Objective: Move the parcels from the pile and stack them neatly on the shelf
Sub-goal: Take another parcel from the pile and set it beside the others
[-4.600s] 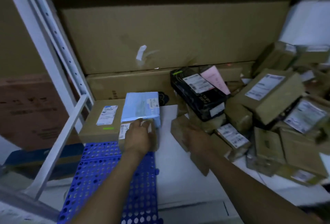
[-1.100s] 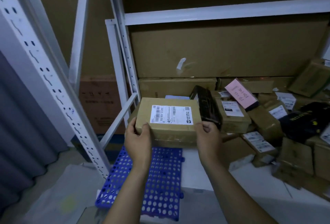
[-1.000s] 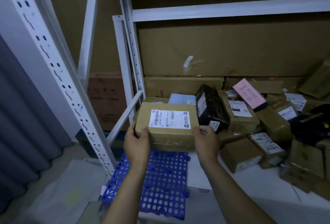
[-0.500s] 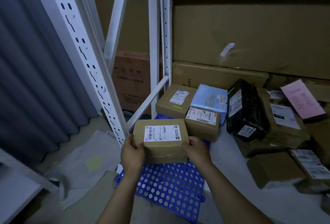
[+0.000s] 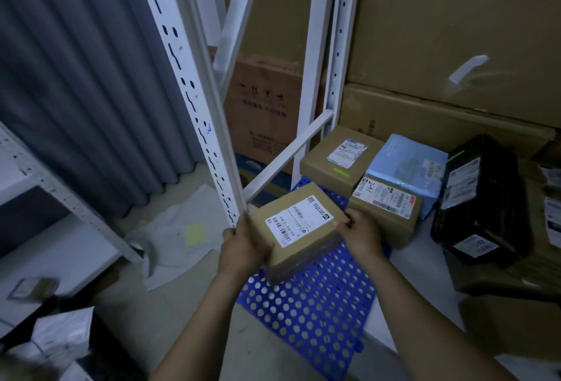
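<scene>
I hold a brown cardboard parcel (image 5: 296, 225) with a white barcode label between both hands, tilted, just above the blue perforated mat (image 5: 309, 311) on the bottom shelf. My left hand (image 5: 243, 248) grips its left end and my right hand (image 5: 359, 236) grips its right end. Behind it stand three placed parcels: a brown box (image 5: 337, 162), a light blue packet (image 5: 406, 162) and a brown box marked 2-1 (image 5: 385, 207). A black parcel (image 5: 482, 198) leans at the edge of the pile to the right.
A white perforated shelf post (image 5: 194, 101) rises just left of the held parcel, with a diagonal brace (image 5: 285, 159) behind it. Large cardboard cartons (image 5: 455, 46) fill the back. A grey curtain (image 5: 76, 77) hangs at the left. Crumpled paper (image 5: 179, 232) lies on the floor.
I lifted the labelled parcel from the pile, carried it left and down toward the blue mat, and turned it clockwise. The view has swung left with it.
</scene>
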